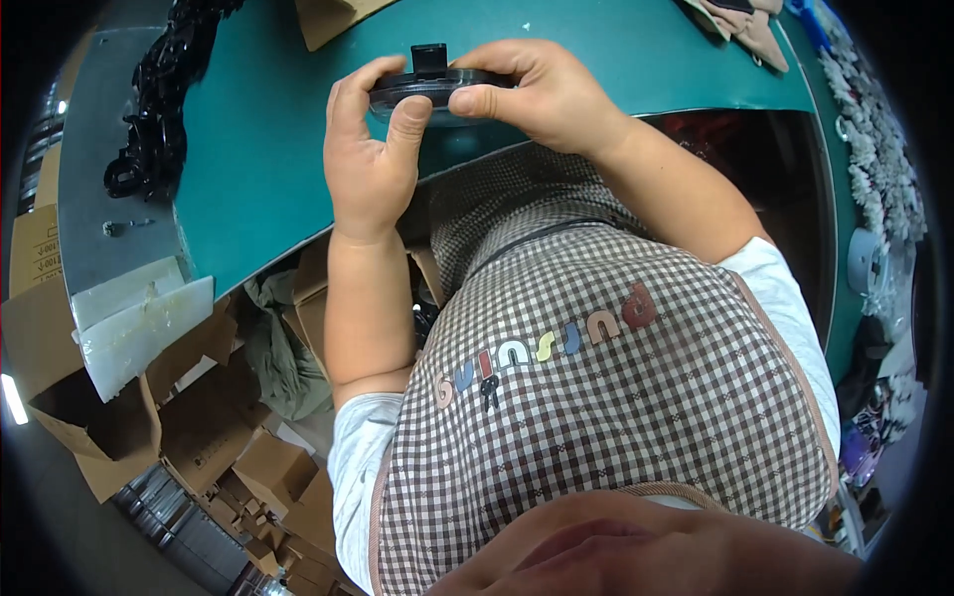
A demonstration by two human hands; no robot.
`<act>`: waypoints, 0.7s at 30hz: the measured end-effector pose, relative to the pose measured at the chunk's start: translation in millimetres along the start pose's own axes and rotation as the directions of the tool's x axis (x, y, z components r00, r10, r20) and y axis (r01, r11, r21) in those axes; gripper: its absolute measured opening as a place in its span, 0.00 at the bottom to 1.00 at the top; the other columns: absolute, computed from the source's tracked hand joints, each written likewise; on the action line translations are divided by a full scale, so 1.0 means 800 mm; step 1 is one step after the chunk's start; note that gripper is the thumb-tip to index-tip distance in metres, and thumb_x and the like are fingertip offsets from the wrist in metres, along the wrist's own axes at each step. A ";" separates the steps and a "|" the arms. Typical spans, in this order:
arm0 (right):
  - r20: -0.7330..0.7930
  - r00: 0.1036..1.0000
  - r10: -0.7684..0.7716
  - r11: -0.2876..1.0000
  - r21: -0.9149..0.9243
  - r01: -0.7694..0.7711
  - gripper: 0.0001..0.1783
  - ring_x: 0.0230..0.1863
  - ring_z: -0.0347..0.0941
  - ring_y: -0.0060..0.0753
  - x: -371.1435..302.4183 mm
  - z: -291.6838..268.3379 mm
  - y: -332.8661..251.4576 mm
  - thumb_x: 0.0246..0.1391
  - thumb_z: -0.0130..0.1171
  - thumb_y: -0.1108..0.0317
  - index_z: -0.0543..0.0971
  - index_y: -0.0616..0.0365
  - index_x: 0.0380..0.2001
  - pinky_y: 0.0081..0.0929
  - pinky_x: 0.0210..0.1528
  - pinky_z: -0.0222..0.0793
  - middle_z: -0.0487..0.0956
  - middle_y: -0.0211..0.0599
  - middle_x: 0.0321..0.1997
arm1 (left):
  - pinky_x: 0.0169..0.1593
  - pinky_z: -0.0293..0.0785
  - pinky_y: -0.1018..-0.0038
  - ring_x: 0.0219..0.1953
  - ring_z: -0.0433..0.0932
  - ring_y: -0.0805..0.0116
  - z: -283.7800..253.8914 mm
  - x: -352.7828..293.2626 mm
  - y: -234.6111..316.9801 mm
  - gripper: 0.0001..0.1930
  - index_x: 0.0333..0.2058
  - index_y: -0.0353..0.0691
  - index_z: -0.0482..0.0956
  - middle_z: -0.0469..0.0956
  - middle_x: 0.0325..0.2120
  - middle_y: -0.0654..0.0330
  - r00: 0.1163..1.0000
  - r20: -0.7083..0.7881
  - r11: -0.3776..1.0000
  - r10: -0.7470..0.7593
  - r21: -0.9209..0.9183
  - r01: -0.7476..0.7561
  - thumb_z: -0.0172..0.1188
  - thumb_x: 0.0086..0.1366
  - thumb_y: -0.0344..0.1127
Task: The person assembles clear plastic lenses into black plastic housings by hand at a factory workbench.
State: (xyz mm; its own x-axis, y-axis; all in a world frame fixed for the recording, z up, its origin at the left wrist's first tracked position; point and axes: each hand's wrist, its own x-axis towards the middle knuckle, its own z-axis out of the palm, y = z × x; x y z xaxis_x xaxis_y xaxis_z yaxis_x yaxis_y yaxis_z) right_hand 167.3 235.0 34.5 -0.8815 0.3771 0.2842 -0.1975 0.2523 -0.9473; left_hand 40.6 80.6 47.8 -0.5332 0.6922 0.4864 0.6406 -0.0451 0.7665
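Observation:
A flat, rounded black plastic piece (437, 91) with a clear rim underneath is held level above the near edge of the green tabletop (268, 149). A small black tab (428, 60) stands upright from its far side. My left hand (373, 149) grips the left end, thumb on the near side and fingers curled round behind. At the other end my right hand (542, 94) pinches it between the thumb in front and the fingers on top. The piece's underside and parts of my fingers are hidden.
Glossy black plastic parts (149, 144) lie heaped along the left on a grey surface (94, 189). White foam sheets (149, 323) overhang its near corner. Cardboard boxes (278, 467) crowd the floor at lower left. Grey fluffy material (874, 169) and a tape roll (863, 260) are at right.

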 end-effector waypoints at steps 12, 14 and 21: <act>0.004 0.999 -0.034 0.978 -0.207 0.034 0.19 0.32 0.79 0.33 -0.005 0.029 -0.013 0.51 0.69 0.54 0.85 0.55 0.40 0.27 0.35 0.73 0.84 0.38 0.32 | 0.46 0.72 0.72 0.39 0.75 0.67 -0.023 -0.035 -0.021 0.16 0.40 0.34 0.75 0.77 0.36 0.59 0.995 0.001 0.989 -0.101 -0.106 0.101 0.66 0.64 0.41; 0.061 0.968 -0.245 0.951 -0.177 0.252 0.20 0.43 0.80 0.37 -0.003 0.035 -0.005 0.52 0.68 0.55 0.83 0.53 0.46 0.28 0.47 0.74 0.84 0.41 0.41 | 0.46 0.72 0.72 0.38 0.75 0.67 -0.035 -0.043 -0.022 0.15 0.40 0.34 0.75 0.77 0.35 0.59 1.000 0.002 0.999 0.025 -0.042 -0.025 0.64 0.65 0.40; 0.057 0.998 0.010 1.000 -0.003 -0.010 0.21 0.58 0.74 0.38 0.014 -0.023 -0.002 0.60 0.61 0.65 0.77 0.66 0.52 0.33 0.62 0.67 0.79 0.44 0.55 | 0.56 0.67 0.70 0.51 0.73 0.67 -0.254 -0.219 -0.066 0.32 0.55 0.31 0.68 0.75 0.48 0.57 0.829 0.087 0.736 -0.552 -0.416 0.534 0.58 0.67 0.56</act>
State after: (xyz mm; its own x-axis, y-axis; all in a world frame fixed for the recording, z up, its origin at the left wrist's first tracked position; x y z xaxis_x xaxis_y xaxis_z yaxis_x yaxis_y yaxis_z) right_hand 165.8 255.3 41.6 -0.9063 0.3286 0.2659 -0.1873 0.2516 -0.9495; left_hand -12.2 -184.5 7.2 -0.7475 0.6618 -0.0567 -0.0428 0.0372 0.9984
